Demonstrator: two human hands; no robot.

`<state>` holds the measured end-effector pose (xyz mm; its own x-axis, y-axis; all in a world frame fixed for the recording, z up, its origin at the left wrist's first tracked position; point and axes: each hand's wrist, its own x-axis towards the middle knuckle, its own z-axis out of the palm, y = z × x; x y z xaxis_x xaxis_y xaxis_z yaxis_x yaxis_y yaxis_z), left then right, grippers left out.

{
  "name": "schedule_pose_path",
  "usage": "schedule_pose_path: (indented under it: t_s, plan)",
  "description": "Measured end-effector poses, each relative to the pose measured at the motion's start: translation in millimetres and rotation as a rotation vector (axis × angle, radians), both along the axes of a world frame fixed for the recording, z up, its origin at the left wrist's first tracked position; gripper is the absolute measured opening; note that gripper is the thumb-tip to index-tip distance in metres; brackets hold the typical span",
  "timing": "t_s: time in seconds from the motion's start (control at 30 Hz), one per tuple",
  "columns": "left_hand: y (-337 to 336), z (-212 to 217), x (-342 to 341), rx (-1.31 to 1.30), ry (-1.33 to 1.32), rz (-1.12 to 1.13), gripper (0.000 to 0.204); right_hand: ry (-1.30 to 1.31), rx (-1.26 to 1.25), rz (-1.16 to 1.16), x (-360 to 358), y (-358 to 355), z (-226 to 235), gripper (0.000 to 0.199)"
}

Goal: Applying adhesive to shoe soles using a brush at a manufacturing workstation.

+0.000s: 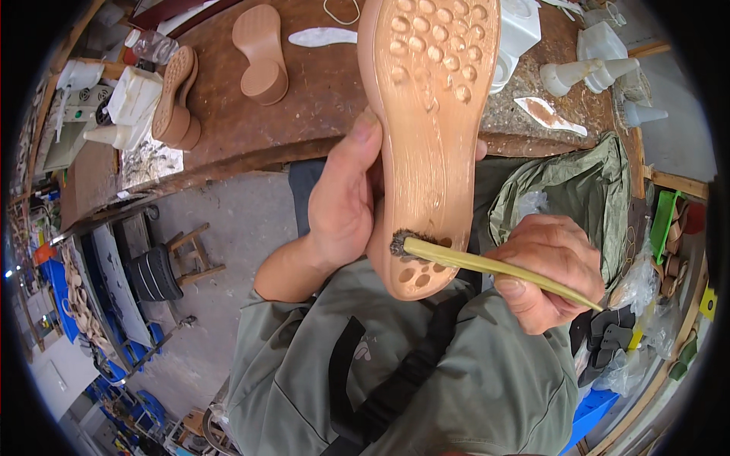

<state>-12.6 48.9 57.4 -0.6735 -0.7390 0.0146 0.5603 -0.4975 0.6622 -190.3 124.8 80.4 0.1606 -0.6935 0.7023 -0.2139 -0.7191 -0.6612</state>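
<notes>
A tan shoe sole is held up in front of me, its wide dimpled end away from me and its heel close to my body. My left hand grips it along the left edge, thumb on top and the other fingers hidden beneath. In my right hand is a brush with a yellowish handle, pinched between thumb and fingers. The dark bristles touch the heel end, beside its small round hollows. A wet-looking shine streaks the middle of the sole.
On the brown table lie another tan sole, a pair of soles standing on edge, and white cut pieces. White bottles with nozzles stand at the right. A wooden stool is on the floor at left.
</notes>
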Motion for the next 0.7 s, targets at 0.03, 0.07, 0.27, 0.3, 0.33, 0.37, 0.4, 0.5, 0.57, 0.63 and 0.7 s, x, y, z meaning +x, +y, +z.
schedule_pose_path:
  t_s: [0.03,0.07,0.27,0.3,0.33,0.37,0.4,0.5,0.57,0.63,0.7]
  plan:
    - [-1,-1,0,0.019,-0.003,0.012,0.058,0.009,-0.032,0.006,2,0,-1,0.021]
    - [-3,0,1,0.039,-0.004,0.022,0.058,0.019,-0.064,0.011,5,0,1,0.022]
    - [-7,-4,0,0.121,0.060,-0.054,0.055,0.095,-0.041,0.062,3,3,10,0.023]
    - [-7,-4,0,0.123,0.062,-0.050,0.055,0.097,-0.039,0.067,4,2,10,0.023]
    - [-7,-4,0,0.136,0.065,-0.061,0.055,0.100,-0.053,0.073,5,1,11,0.023]
    - [-7,-4,0,0.149,0.069,-0.073,0.055,0.104,-0.069,0.078,5,0,11,0.023]
    - [-7,-4,1,0.148,0.073,-0.070,0.055,0.108,-0.069,0.082,5,-1,12,0.023]
    - [-7,-5,0,0.243,0.027,-0.120,0.055,0.159,-0.085,0.123,4,-2,14,0.023]
    - [-7,-8,-1,0.229,-0.010,-0.135,0.059,0.160,-0.115,0.156,5,-3,14,0.022]
    - [-8,-11,-1,0.230,-0.008,-0.147,0.059,0.168,-0.113,0.187,4,-7,14,0.021]
    - [-8,-13,-1,0.235,-0.007,-0.163,0.059,0.174,-0.107,0.215,2,-10,16,0.020]
